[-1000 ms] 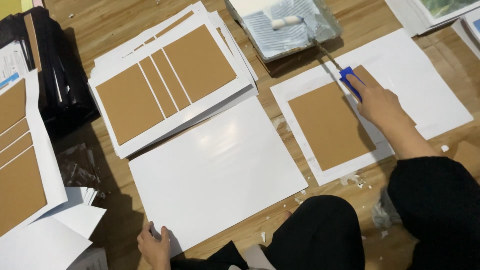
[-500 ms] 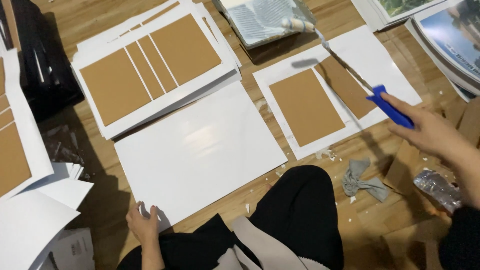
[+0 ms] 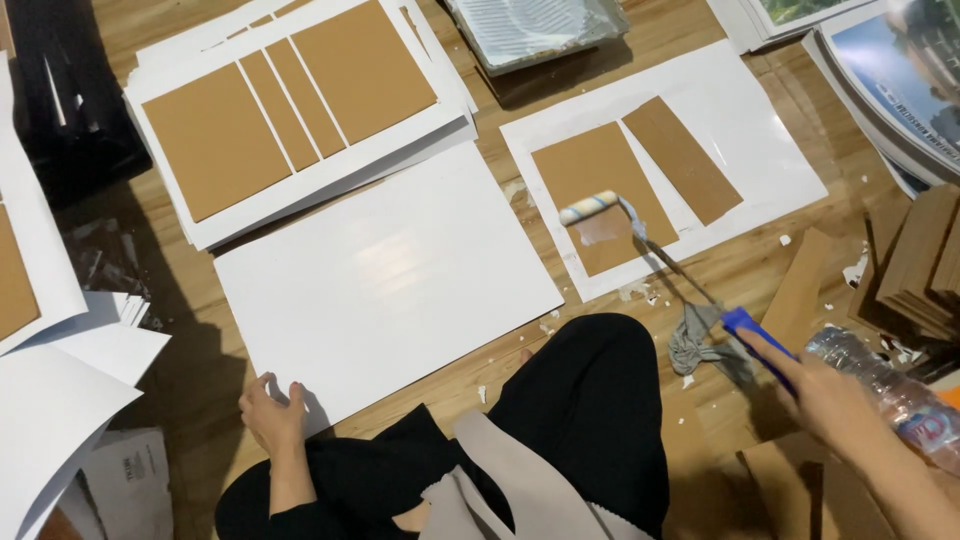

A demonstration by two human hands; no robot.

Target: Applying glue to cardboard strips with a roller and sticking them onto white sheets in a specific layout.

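Overhead, empty grey paint tray (image 3: 535,30), right hand (image 3: 830,395) gripping glue roller (image 3: 590,207)

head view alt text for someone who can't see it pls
The right hand holds a blue-handled paint roller on a brown board lying on a white sheet. The left hand rests at the blank white sheet.

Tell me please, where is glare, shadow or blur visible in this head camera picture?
Head view: soft glare sits on the large white sheet; a dark shadow falls on the wooden floor left of the sheet, near the left hand; the paint roller and right hand look sharp; the printed stacks at the upper right are slightly soft.
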